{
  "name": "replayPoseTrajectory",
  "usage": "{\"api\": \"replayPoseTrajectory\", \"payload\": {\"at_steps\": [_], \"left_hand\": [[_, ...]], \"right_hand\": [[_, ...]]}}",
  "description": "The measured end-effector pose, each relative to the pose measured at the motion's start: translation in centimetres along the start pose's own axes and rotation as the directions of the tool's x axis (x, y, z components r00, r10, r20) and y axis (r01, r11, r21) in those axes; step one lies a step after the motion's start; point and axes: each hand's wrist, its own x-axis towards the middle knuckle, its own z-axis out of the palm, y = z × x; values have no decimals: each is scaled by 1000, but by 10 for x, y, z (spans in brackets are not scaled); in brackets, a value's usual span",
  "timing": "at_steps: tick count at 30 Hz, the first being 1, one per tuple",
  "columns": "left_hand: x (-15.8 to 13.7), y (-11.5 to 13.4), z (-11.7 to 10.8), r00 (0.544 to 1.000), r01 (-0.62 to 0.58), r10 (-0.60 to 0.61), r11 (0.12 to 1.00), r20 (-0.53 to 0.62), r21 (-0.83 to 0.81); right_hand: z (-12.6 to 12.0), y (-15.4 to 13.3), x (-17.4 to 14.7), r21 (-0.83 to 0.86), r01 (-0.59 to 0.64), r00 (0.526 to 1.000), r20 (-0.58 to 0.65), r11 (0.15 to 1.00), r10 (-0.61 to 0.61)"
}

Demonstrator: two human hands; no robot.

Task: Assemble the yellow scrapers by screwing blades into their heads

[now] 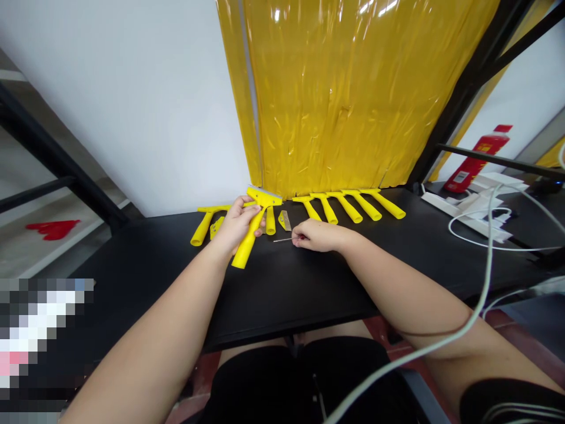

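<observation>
My left hand (237,227) is wrapped round the neck of a yellow scraper (248,245), its hollow handle pointing down toward me and its wide head facing the back. In my right hand (321,235), closed and low over the table, is a screwdriver (283,240) with a thin metal shaft pointing left; most of its handle is hidden by the fingers. Between the hands lies a small yellow piece with a metal blade (285,220). Another yellow scraper (271,224) rests behind the held one. A yellow plate (216,227) shows partly beside my left wrist.
Several yellow scrapers (348,209) lie in a row at the back right of the black table (282,294); one more scraper (202,228) is at the left. A yellow plastic curtain (344,106) hangs behind. A white cable (483,288) crosses over my right arm. A red bottle (479,158) stands far right.
</observation>
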Motion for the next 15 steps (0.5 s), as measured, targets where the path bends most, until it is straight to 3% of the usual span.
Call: {"api": "replayPoseTrajectory", "payload": {"at_steps": [3, 7, 11, 15], "left_hand": [[-1, 2, 0, 999, 44, -44, 999, -7, -8], [-5, 2, 3, 985, 163, -165, 986, 51, 44], [-14, 1, 11, 947, 232, -265, 955, 183, 186], [-21, 1, 19, 913, 256, -320, 933, 253, 254]], "right_hand": [[-6, 2, -1, 236, 65, 998, -36, 970, -58], [-15, -2, -2, 583, 160, 975, -221, 796, -33], [-13, -7, 3, 637, 220, 914, -399, 739, 73], [-7, -8, 7, 587, 272, 886, -463, 762, 40]]}}
